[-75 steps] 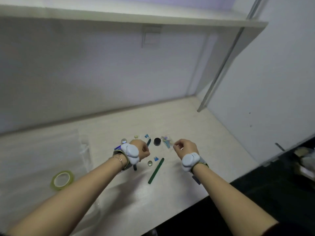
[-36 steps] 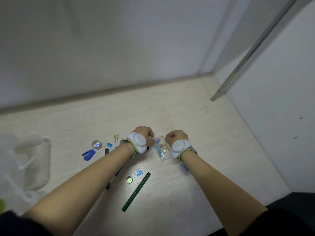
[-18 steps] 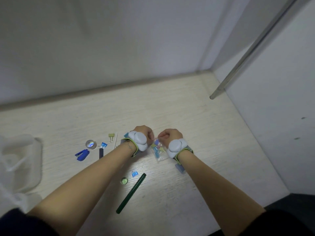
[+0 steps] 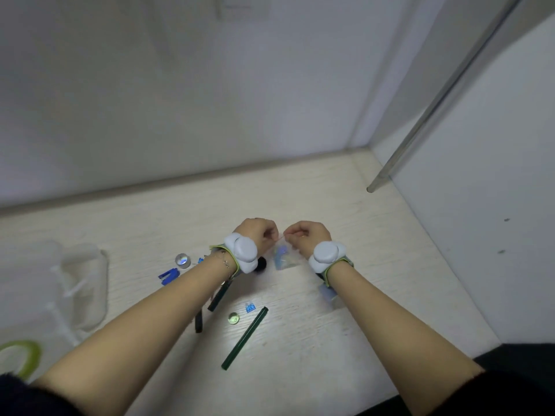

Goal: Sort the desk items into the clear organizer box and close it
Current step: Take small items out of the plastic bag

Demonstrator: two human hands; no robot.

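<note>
Both hands are up off the desk near the middle of the frame, the left hand (image 4: 259,234) and the right hand (image 4: 306,235) each pinching a top corner of a small clear bag (image 4: 283,258) of coloured bits, which hangs between the wrists. Two seconds ago the hands were apart over the scattered items; since then they have come together on the bag and lifted it, as if pulling its mouth open, though the seal is too small to read from here. The clear organizer box (image 4: 84,283) sits open at the left edge, well apart from the bag, with a green tape roll (image 4: 21,355) in the lower left corner. A green pen (image 4: 244,337), a blue clip (image 4: 250,308), a glass bead (image 4: 233,318) and a blue stapler-like piece (image 4: 168,275) lie on the desk (image 4: 375,265). So sorting looks barely begun.
</note>
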